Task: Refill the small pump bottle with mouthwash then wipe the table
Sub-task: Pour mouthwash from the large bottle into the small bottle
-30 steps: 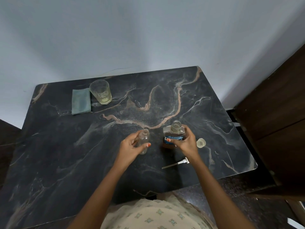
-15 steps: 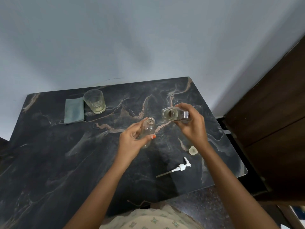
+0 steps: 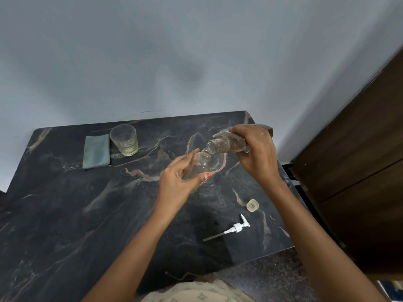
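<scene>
Update: lifted, tipped clear mouthwash bottle [image 3: 220,146] (right hand [image 3: 257,153] gripping) over small clear pump bottle [image 3: 202,163] (left hand [image 3: 176,182] gripping); pour likely starting.

Bare tabletop [image 3: 76,214] between glass [image 3: 123,139] and pump [image 3: 236,228]

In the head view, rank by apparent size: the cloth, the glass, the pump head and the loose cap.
Cloth and glass: look alike, so unranked.
Pump head, long but thin.
Loose cap, smallest.
</scene>
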